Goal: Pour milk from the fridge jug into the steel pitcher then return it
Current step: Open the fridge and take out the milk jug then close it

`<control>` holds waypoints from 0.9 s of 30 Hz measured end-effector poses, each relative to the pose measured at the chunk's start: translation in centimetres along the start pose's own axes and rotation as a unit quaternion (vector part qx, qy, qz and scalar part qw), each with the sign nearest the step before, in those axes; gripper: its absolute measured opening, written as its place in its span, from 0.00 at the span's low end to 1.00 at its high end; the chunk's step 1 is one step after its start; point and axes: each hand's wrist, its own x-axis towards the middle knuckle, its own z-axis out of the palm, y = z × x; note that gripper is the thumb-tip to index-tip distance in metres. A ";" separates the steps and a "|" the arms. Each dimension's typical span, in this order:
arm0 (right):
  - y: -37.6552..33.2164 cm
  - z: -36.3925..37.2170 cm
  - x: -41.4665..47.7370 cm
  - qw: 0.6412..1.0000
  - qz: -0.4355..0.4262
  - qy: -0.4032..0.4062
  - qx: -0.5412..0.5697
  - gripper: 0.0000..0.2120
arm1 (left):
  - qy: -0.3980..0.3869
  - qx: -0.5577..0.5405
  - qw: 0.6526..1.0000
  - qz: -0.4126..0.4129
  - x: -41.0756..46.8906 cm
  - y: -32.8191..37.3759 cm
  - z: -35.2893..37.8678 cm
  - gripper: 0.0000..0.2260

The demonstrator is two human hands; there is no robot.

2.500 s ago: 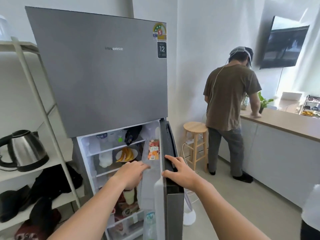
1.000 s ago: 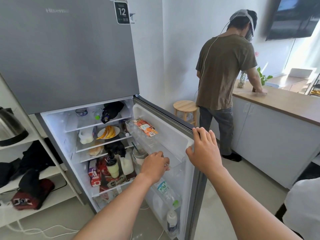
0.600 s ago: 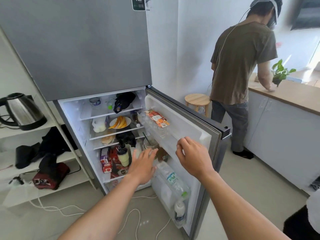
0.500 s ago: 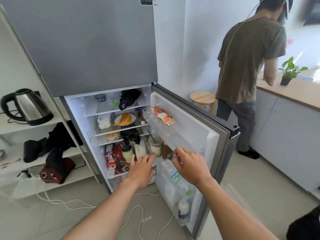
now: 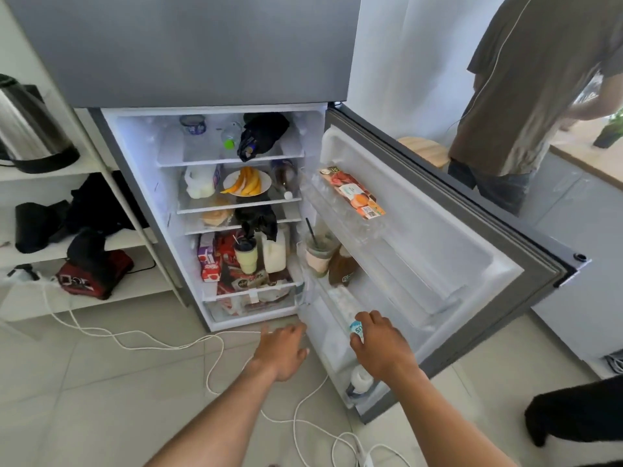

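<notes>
The fridge's lower door [image 5: 438,264] stands wide open. A translucent milk jug [image 5: 274,252] stands on the lower shelf beside a lidded cup, under a black bag. A second pale jug [image 5: 200,182] sits two shelves higher, next to a plate of fruit slices. My right hand [image 5: 381,345] curls over a tilted clear bottle with a blue label [image 5: 355,328] in the door's bottom bin. My left hand [image 5: 283,347] hovers open, palm down, in front of the fridge's bottom edge, below the jugs. No steel pitcher is in view.
Iced drink cups [image 5: 318,254] and a brown bottle stand in the door's middle bin. A white cable [image 5: 215,369] loops over the floor tiles. A steel kettle [image 5: 30,129] sits on the left shelving. A person [image 5: 526,106] stands at the right counter by a wooden stool [image 5: 424,151].
The door swung fully open and my right hand let go of its edge. Both hands dropped lower, the right one onto the bottle in the door's bottom bin. My view tilted down.
</notes>
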 end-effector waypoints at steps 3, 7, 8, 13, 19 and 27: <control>0.2 0.9 2.3 0.999 0.023 -0.025 -0.014 0.20 | -0.016 -0.019 1.000 0.002 2.7 -0.8 1.6 0.23; 0.1 2.7 6.4 0.998 0.043 -0.044 -0.015 0.24 | -0.047 -0.063 0.997 0.003 6.7 -2.4 4.7 0.21; 0.1 3.1 7.2 0.998 0.044 -0.045 -0.019 0.24 | -0.054 -0.072 0.996 0.003 7.6 -2.7 5.3 0.21; 1.2 5.8 11.3 0.998 0.030 -0.027 -0.050 0.27 | -0.090 -0.143 0.986 -0.013 11.9 -3.7 9.8 0.21; 2.3 10.0 14.7 0.999 0.022 0.033 -0.023 0.25 | -0.124 -0.228 0.965 -0.022 16.3 -2.9 14.5 0.21; 2.9 13.6 15.0 0.992 0.014 0.065 -0.109 0.29 | -0.156 -0.263 0.952 -0.012 19.4 -0.8 20.2 0.21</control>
